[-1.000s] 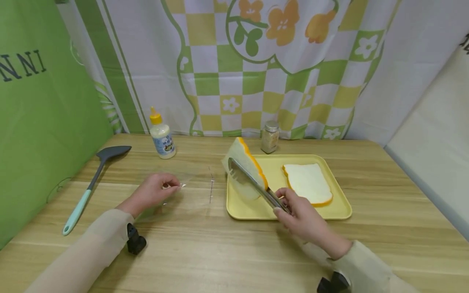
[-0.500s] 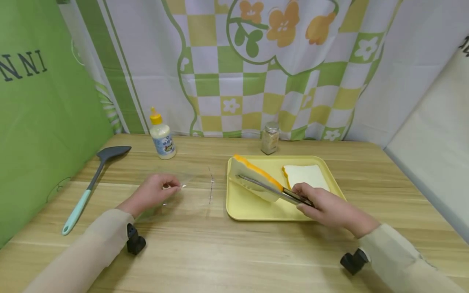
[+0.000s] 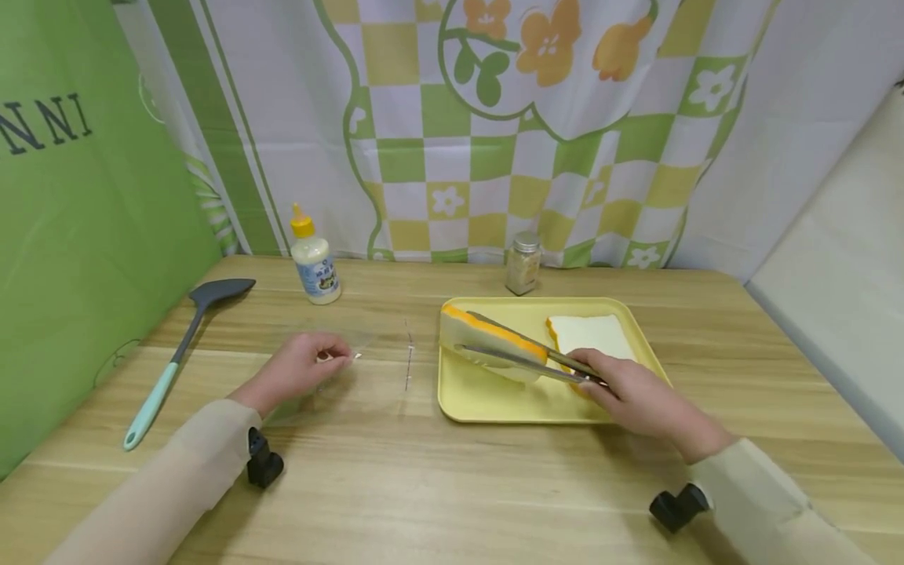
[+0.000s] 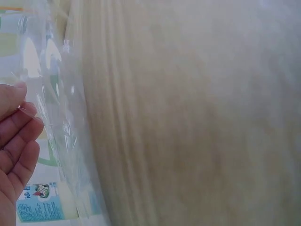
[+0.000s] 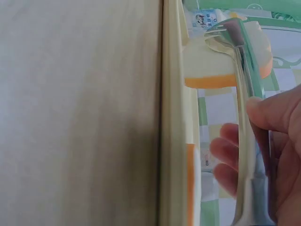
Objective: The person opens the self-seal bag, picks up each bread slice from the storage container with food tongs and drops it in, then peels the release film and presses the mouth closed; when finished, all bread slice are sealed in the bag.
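In the head view my left hand (image 3: 304, 367) pinches the edge of a clear plastic bag (image 3: 377, 357) on the table; the bag (image 4: 73, 122) also shows beside the fingers in the left wrist view. My right hand (image 3: 636, 396) holds metal tongs (image 3: 519, 360) by their arms. The tongs' arms lie on either side of a tilted bread slice (image 3: 487, 339) with an orange crust, over the left part of the yellow tray (image 3: 480, 402). Whether they squeeze it I cannot tell. A second bread slice (image 3: 593, 333) lies flat on the tray's right, partly behind my right hand.
A squeeze bottle (image 3: 316, 271) with a yellow cap stands at the back left. Behind the tray is a small glass jar (image 3: 523, 267) with a metal lid. A spatula (image 3: 161, 396) with a mint handle lies at the far left. A patterned curtain (image 3: 494, 157) closes the back.
My right hand has moved right and the slice has come down from a steep upright tilt to a lower one over the tray. The tongs' arms now show apart. My left hand stays put.
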`<state>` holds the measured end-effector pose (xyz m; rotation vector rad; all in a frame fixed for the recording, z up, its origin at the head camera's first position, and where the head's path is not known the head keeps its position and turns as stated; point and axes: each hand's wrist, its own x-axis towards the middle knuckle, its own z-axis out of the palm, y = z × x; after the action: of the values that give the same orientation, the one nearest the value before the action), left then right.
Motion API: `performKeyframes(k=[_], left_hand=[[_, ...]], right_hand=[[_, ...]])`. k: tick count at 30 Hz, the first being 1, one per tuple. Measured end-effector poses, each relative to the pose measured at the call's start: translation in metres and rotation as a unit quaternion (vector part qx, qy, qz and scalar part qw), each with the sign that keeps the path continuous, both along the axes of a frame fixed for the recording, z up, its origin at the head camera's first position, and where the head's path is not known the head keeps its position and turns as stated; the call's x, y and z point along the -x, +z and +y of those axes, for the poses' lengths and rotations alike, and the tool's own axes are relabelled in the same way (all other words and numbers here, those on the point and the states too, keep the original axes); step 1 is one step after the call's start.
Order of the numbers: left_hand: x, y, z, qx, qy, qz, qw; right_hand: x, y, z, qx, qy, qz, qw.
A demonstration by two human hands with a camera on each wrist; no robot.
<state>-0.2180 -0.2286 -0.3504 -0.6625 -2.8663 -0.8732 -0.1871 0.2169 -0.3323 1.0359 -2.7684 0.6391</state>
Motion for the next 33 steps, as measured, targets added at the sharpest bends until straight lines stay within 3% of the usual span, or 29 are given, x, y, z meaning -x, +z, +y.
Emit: performKeyframes(k=[6,14,27,33], left_hand=[[-0.001,0.001,0.002,0.009,0.001,-0.006,0.9999],[-0.002,0.000,0.004,0.028,0.005,0.018,0.9994],[-0.002,0.000,0.005,0.021,0.000,0.032,0.9993],[-0.004,0.001,0.008,0.033,-0.001,0.046,0.9984]], right_hand=[[-0.004,-0.009,0.002,0.033,-0.021,-0.005,0.999],[-0.006,-0.018,0.005,0.050,-0.042,0.005,0.998],[-0.011,-0.018,0.003,0.044,-0.067,0.007,0.997],[-0.013,-0.017,0.000,0.065,-0.086,0.005,0.994]])
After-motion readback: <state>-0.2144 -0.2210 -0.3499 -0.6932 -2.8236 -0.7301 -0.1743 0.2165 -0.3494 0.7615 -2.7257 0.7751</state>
